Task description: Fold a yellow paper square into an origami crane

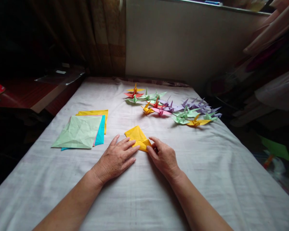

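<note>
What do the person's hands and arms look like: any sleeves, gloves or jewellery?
Both are bare. The left hand and right hand wear no gloves, and no rings show. The left forearm and right forearm carry no sleeve as far as the picture reaches, and neither has a watch or bracelet.

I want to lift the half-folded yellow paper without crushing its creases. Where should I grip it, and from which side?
Probably pinch the far pointed corner of the yellow paper, coming from the far side: it lies flat and free there, while the left hand and right hand cover its near edge.
</note>
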